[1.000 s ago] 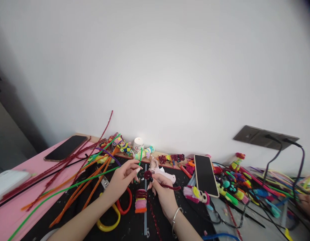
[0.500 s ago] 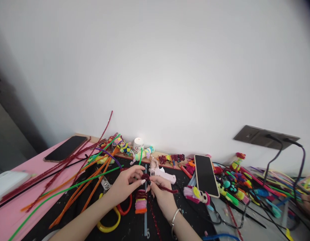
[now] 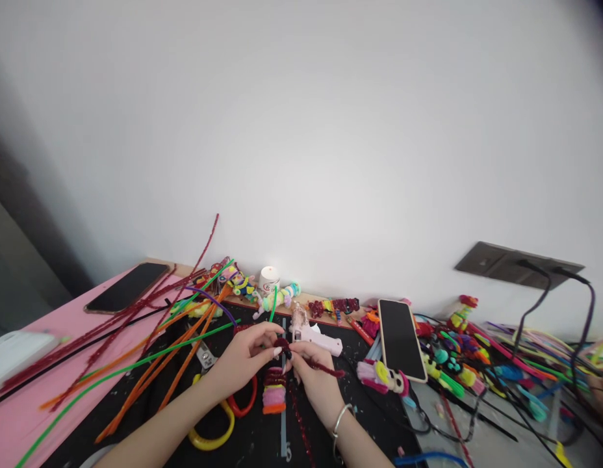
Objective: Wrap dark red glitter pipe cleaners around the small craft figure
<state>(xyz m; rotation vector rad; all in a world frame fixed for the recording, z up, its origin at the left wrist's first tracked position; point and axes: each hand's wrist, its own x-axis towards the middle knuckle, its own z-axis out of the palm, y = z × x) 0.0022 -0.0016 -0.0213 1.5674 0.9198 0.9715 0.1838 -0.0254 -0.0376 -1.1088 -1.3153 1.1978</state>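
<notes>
We look down on a pink table against a white wall, with a black cutting mat spread over its middle; a sheaf of long pipe cleaners (orange, green and dark red) fans across the mat's left side, and a tangle of more bright ones lies on the right below a wall socket plate; one dark phone lies on the pink surface at far left, and a second phone in a pale case lies face up right of the mat; a white glue gun rests just beyond our hands; yellow and red ring handles lie on the mat under our left wrist, and a small stack of coiled pipe cleaner, red, pink and orange, sits just in front of our fingers; our left hand pinches a small dark red pipe cleaner coil from the left, thumb and forefinger closed on it; our right hand, a bangle at the wrist, grips the same coil from the right, its loose tail sticking out to the right; the coil is held just above the mat at centre, between the glue gun and the coloured stack.
</notes>
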